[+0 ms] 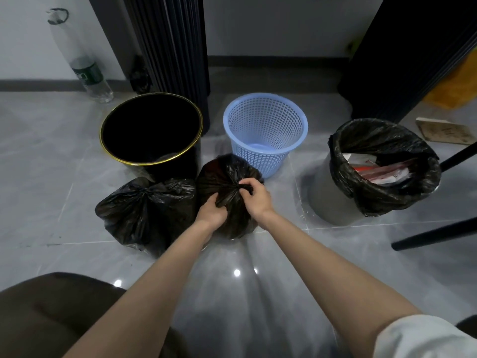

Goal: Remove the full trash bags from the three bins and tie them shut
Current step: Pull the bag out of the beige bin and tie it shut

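The left hand [210, 212] grips the near side of a black trash bag [222, 174], fingers curled into the plastic below the neck. The right hand [256, 197] pinches the gathered neck, fingers clamped on the twisted plastic. The bag stands on the grey tiled floor [284, 254]. It is round and full, with its glossy film drawn into radial creases toward the neck. A second black bag [144, 210] sits just beside it on the left, crumpled, with its neck gathered. Behind them stand a black bin [175, 166] with a gold rim and a blue mesh basket [258, 156]. To the right, well apart, a grey bin [327, 200] carries a black liner [346, 177] folded over its rim, holding red and white waste.
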The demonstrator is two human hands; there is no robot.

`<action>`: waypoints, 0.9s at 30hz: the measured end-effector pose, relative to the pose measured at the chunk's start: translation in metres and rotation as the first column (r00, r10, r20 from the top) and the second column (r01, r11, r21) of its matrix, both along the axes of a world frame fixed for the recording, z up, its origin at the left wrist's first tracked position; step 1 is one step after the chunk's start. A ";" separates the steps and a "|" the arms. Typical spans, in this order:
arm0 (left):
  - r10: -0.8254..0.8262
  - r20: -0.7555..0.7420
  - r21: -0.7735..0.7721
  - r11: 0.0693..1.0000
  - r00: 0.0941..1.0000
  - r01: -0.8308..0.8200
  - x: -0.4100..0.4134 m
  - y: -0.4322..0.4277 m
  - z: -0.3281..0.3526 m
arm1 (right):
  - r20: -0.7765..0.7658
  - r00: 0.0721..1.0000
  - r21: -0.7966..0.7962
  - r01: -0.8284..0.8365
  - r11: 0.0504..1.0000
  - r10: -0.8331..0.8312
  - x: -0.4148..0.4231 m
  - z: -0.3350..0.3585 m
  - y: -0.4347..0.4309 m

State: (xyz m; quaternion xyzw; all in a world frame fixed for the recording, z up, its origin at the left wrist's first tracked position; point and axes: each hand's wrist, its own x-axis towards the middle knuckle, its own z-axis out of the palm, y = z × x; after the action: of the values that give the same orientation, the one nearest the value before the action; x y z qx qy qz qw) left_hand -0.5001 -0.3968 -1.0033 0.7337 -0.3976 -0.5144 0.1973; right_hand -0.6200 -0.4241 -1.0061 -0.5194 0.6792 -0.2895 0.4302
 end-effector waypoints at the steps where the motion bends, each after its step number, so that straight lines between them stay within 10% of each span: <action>1: 0.030 -0.024 0.008 1.000 0.999 -0.030 0.002 -0.001 0.000 | 0.027 0.999 0.058 -0.033 0.998 0.031 0.003 -0.002 -0.004; 13: -0.002 0.132 -0.103 0.995 0.991 0.016 -0.007 -0.001 0.026 | -0.003 0.983 0.040 -0.182 0.983 0.182 -0.022 0.022 0.005; 27: -0.320 0.162 -0.322 0.877 0.934 0.356 -0.094 0.005 0.126 | -0.532 0.839 -0.098 -0.191 0.977 0.110 -0.178 0.096 0.030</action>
State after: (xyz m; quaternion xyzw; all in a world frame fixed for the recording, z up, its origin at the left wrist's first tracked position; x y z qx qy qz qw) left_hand -0.5938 -0.3914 -0.8770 0.6324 -0.6134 -0.4242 0.2094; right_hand -0.7984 -0.3937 -0.9105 -0.6607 0.7043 -0.1517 0.2108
